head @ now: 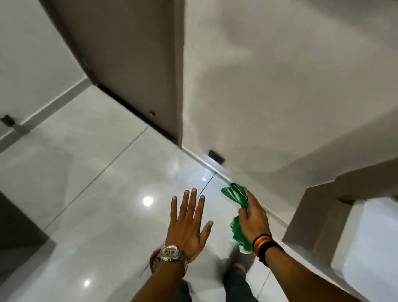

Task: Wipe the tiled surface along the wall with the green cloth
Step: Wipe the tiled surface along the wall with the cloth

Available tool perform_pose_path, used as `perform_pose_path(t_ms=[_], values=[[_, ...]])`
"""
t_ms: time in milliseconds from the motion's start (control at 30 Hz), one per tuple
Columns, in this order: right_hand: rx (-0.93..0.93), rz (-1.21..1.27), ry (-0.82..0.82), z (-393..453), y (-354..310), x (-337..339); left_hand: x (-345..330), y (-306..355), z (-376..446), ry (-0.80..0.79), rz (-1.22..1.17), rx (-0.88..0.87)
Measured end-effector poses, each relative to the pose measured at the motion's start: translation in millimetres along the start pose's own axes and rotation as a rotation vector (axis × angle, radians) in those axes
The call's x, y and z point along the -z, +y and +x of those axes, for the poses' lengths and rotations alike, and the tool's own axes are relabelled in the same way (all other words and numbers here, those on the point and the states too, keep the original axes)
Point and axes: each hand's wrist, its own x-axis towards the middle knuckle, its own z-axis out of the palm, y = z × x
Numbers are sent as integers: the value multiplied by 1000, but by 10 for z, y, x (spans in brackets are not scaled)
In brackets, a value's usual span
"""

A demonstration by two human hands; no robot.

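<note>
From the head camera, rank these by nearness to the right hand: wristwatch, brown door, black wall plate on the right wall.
From the right hand:
1. Black wall plate, ahead, low on the right wall.
2. Wristwatch, on the left wrist.
3. Brown door, far ahead.
The first two are nearly too close to call.

no readable text, labels, brands, numbers or signs anywhere

The person's left hand is held flat and open, palm down, fingers spread and pointing toward twelve o'clock, its forearm running back toward seven o'clock. The right hand sits at three o'clock of the left, near but apart, curled closed around the green cloth, knuckles up, its forearm trailing toward five o'clock.
</note>
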Motion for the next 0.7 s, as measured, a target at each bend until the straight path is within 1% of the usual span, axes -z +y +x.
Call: perform_pose_path(t_ms=[167,267,400,467,533,633,700], values=[[-81,-139,-129,730,695,-769,-891,-292,316,-91,-21,27],[-53,-196,-148,1202,1228,-1279,-1599,-462,657,-129,-31,28],[-20,-306,-194,1838,1959,-1863,-2518,-672,1125,-126,-37,59],[31,-370,-209,2131,2277,-2085,-2947,-814,1326,-131,-28,66],[138,-467,-249,2434,2583,-2349,-3380,-1012,1538,-140,-17,54],[258,-716,-381,2791,2996,-2717,-3931,-1361,1802,-137,-13,68],[286,-838,-439,3006,3262,-2965,-4294,-1592,1984,-137,-22,103]])
